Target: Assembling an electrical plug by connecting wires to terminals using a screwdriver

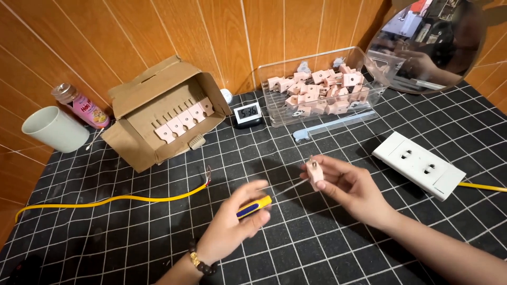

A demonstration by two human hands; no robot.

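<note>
Right hand (351,184): closed around a small pink plug (315,172), pinched between thumb and fingertips, held up above the black gridded mat (317,248), just left of the white socket block (420,164).

Left hand (232,224): wrapped around the yellow and blue handle of a screwdriver (254,206), thin shaft aimed across at the plug, tip at or very near its side (contact itself too small to tell).

Plug: judged light, hard plastic, stiff, smooth enough to twist under the push of the tip. Best gripped by the flat sides of the body, as here, with the metal prongs at the top and the screw face left free. Probably not fragile, though the small screw inside could slip out and roll into the grid.

Screwdriver: light, rigid, slender shaft; handle fat enough for a full grip, best held near its front end for control.

Elsewhere on the mat: a yellow cable (116,199) with a bared end, lying loose and well apart from both hands; a cardboard box (158,113) with a row of plugs standing in slots; a clear tub (317,87) heaped with more pink plugs; a small digital clock (248,113); a white cup (53,129) and a pink bottle (82,104) at the far left.
</note>
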